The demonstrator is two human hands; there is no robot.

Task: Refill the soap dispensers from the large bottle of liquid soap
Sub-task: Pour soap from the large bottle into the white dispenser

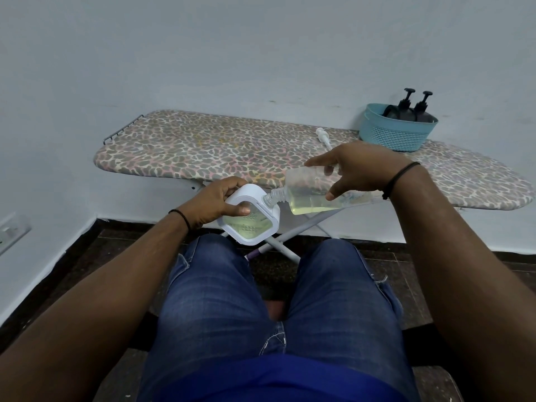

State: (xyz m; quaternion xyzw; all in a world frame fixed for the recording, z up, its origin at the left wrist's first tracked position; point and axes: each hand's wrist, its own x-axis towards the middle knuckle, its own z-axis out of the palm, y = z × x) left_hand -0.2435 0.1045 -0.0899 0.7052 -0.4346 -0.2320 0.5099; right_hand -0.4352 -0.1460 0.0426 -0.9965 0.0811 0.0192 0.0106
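Head view: one clear bottle (313, 192) in right-hand fingers (333, 195), one white dispenser (251, 219) in left-hand fingers (242, 210), two black pump bottles (414, 110) in one basket (397, 134).

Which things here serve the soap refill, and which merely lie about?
In use: clear plastic bottle of yellowish soap; white square dispenser; loose white pump.

Lying about: teal plastic basket holding dark pump bottles; leopard-print ironing board.

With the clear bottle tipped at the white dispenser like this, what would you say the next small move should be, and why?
Probably raise the base of the bottle a little with the right hand. Its neck already meets the opening of the dispenser, which the left hand grips, but the bottle lies nearly level and the yellowish soap pools along its lower side, so little seems to reach the neck.
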